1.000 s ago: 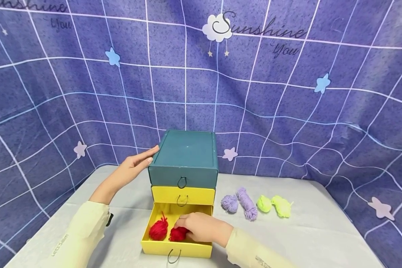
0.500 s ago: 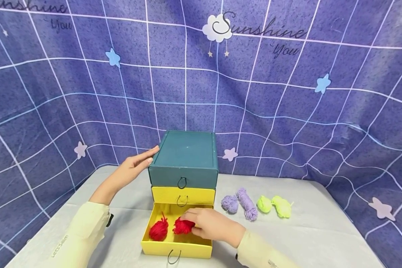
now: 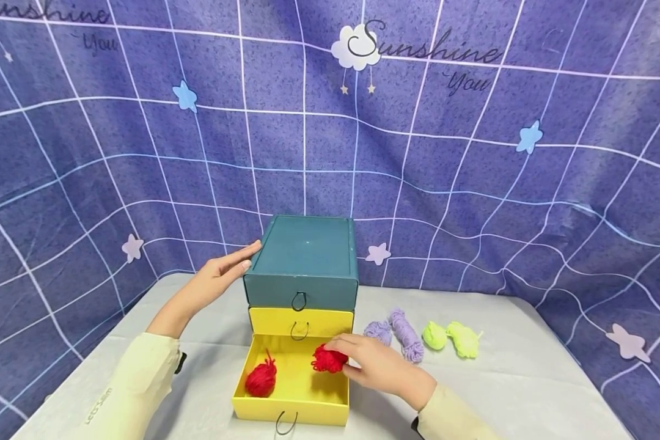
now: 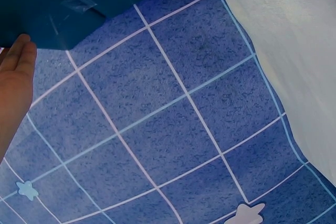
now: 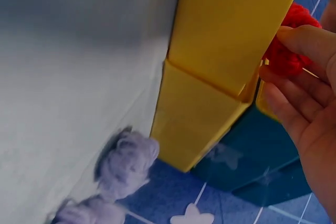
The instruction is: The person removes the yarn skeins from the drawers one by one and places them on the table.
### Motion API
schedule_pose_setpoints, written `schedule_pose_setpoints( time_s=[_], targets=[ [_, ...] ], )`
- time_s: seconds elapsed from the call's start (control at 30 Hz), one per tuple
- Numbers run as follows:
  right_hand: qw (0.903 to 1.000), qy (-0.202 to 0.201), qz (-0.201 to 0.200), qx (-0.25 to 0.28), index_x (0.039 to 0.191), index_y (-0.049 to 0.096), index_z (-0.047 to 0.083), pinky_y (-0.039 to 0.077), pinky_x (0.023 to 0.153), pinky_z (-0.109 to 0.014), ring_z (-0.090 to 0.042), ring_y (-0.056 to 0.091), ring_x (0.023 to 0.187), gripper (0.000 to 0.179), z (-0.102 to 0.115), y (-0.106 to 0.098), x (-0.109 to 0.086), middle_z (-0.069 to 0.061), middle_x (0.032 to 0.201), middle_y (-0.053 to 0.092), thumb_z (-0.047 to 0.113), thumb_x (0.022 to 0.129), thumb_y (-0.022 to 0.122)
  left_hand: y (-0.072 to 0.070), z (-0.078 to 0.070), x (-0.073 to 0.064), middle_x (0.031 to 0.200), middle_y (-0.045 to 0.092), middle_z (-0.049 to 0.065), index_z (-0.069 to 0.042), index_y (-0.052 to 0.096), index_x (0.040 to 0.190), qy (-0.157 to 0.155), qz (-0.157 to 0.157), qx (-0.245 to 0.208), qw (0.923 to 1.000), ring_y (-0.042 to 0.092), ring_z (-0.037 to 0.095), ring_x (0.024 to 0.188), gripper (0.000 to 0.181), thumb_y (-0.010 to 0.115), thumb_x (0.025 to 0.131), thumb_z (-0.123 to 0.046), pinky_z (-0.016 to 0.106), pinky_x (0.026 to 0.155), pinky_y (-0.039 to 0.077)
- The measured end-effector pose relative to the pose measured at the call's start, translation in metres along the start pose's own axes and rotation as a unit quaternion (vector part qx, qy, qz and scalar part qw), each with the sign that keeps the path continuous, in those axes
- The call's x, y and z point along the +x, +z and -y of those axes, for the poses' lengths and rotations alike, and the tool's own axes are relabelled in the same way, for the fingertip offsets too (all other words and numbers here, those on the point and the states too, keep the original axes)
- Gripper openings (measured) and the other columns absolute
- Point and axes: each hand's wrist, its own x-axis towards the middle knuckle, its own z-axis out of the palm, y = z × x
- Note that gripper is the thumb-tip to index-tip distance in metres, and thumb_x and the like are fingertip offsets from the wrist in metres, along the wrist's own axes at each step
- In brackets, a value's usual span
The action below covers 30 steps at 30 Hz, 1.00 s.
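My right hand (image 3: 382, 365) holds a small bundle of red yarn (image 3: 327, 359) near the right wall of the pulled-out bottom yellow drawer (image 3: 313, 412). In the right wrist view, thumb and fingers are on either side of that red yarn (image 5: 287, 59). A second ball of red yarn (image 3: 261, 379) lies in the drawer's left part, a loose end pointing up. My left hand (image 3: 211, 278), fingers extended, touches the left side of the teal top box (image 3: 308, 247). The left wrist view catches its fingers against the teal wall (image 4: 47, 17).
Right of the drawers lie a purple yarn ball (image 3: 378, 332), a purple skein (image 3: 406, 336) and two lime-yellow yarn pieces (image 3: 463, 340). A shut yellow drawer (image 3: 275, 319) with a black loop sits under the teal box. A blue gridded cloth (image 3: 308, 140) hangs behind.
My right hand has lifted the red yarn from the drawer's middle and carried it right, up to the drawer's right wall. The left hand stays where it was.
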Motion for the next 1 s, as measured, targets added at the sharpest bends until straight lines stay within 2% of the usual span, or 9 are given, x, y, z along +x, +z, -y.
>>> schedule_pose_setpoints(
  time_s=[0.4,0.57,0.87,1.0],
  targets=[
    [0.9967,0.014,-0.079,-0.01,0.121,0.063,0.008,0.053,0.089,-0.031,-0.015,0.064,0.102,0.045,-0.015,-0.017,-0.032,0.0,0.113,0.067,0.001,0.078,0.074,-0.001,-0.003,0.001,0.154,0.032,-0.006,-0.022,0.039,0.149,0.01,0.0,0.006,0.9999,0.025,0.02,0.143,0.047,0.046,0.103,-0.031,0.051,0.112,0.026],
    [0.9933,0.036,-0.103,-0.037,0.119,0.063,0.007,0.055,0.086,-0.036,-0.02,0.064,0.103,0.046,-0.026,-0.028,-0.048,-0.004,0.113,0.067,0.001,0.075,0.076,-0.002,-0.004,0.002,0.155,0.031,-0.005,-0.02,0.039,0.149,0.011,0.0,0.006,0.9999,0.025,0.021,0.143,0.047,0.045,0.103,-0.03,0.051,0.112,0.026],
    [0.9758,0.091,-0.168,-0.107,0.114,0.065,0.001,0.057,0.077,-0.037,-0.023,0.068,0.092,0.048,-0.059,-0.042,-0.093,-0.008,0.107,0.068,-0.001,0.068,0.081,0.0,-0.001,0.001,0.156,0.03,0.001,-0.018,0.037,0.15,0.013,0.0,0.015,0.9998,0.025,0.028,0.143,0.048,0.044,0.104,-0.03,0.056,0.11,0.027],
    [0.9636,0.131,-0.189,-0.136,0.113,0.065,0.001,0.057,0.074,-0.04,-0.023,0.067,0.088,0.049,-0.075,-0.051,-0.117,-0.009,0.104,0.068,-0.002,0.067,0.081,0.0,0.001,0.001,0.155,0.03,0.001,-0.018,0.038,0.149,0.015,-0.001,0.012,0.9998,0.025,0.028,0.143,0.047,0.045,0.104,-0.029,0.055,0.11,0.027]
  ],
)
